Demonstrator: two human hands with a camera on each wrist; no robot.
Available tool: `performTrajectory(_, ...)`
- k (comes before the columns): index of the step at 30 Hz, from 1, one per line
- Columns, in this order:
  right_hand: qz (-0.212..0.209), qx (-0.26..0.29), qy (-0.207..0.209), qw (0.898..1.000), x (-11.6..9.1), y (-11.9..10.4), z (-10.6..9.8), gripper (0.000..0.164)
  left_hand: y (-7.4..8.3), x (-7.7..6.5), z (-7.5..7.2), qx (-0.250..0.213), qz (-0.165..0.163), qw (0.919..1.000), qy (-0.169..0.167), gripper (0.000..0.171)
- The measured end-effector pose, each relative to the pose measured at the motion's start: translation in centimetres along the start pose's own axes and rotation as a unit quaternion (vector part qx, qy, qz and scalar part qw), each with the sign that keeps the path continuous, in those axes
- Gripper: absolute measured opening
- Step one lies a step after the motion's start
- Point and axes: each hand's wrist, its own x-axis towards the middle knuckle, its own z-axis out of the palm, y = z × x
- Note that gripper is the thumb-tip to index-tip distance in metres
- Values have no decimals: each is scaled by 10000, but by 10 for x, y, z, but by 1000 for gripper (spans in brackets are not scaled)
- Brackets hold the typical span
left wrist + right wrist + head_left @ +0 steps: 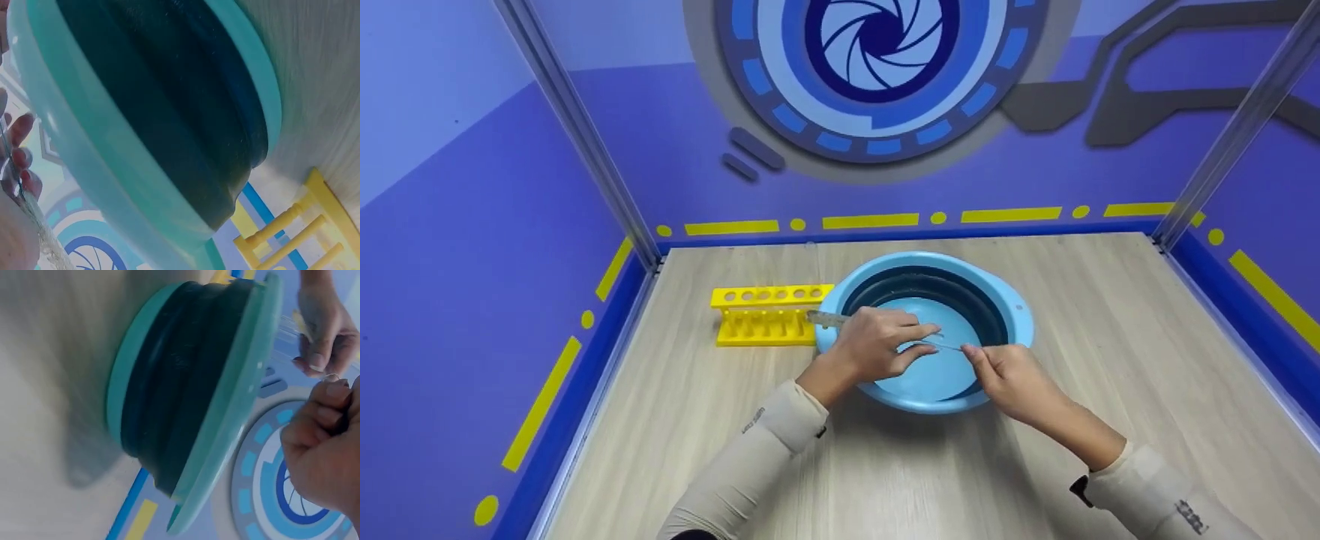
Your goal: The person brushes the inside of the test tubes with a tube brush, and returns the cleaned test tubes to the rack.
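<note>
Over the basin (1020, 330), my left hand (877, 345) grips a clear test tube (826, 319), whose far end sticks out to the left past the basin's rim. A thin wire handle (950, 346) runs from the left fingers to my right hand (1012, 379), which pinches its end. In the left wrist view the tube (49, 244) looks wet and textured inside, with the thin wire (8, 154) leading away from it. Both hands meet close together in the right wrist view, at a small wire loop (332, 377). The basin is light blue with dark folding sides.
A yellow test tube rack (765, 339) stands left of the basin, close to its rim. The wooden tabletop (660, 450) is bounded by a blue patterned back wall (622, 142) and side walls.
</note>
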Motion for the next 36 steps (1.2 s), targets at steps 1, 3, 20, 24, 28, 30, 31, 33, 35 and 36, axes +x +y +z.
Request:
performTrajectory(1, -381, -363, 226, 9984, -1, 3, 3, 47, -1, 1, -1, -19, 29, 10000, -93, 29)
performTrajectory(3, -1198, -1054, 736, 9844, -2, 8, 7, 45, -2, 1, -3, -125, 55, 9995, -281, 30)
performTrajectory(20, -3625, -2857, 2066, 8627, 7, 30, 2, 53, -4, 6, -6, -1485, -450, 9838, -900, 34)
performTrajectory(24, -1749, -1012, 1105, 9731, -5, 16, 6, 52, -1, 7, -5, -1034, -287, 9933, -434, 32)
performTrajectory(28, 721, 1340, 195, 9882, -11, -2, 0, 59, 3, 11, -2, -319, -118, 9994, 66, 28)
performTrajectory(30, 1653, 2296, -43, 9591, -12, -10, -4, 62, 5, 12, -1, -85, -76, 9997, 222, 27)
performTrajectory(31, 1954, 2627, -115, 9448, -13, -14, -5, 63, 5, 13, -1, -24, -50, 9997, 258, 27)
performTrajectory(33, 2285, 2974, -224, 9267, -16, -20, -6, 63, 6, 13, -1, -30, -12, 9997, 254, 26)
performTrajectory(35, 2240, 2846, -286, 9317, -20, -23, -4, 64, 6, 14, -3, -105, 25, 9999, 133, 27)
performTrajectory(36, 2111, 2627, -267, 9411, -21, -24, -2, 64, 6, 14, -3, -133, 45, 9999, 35, 27)
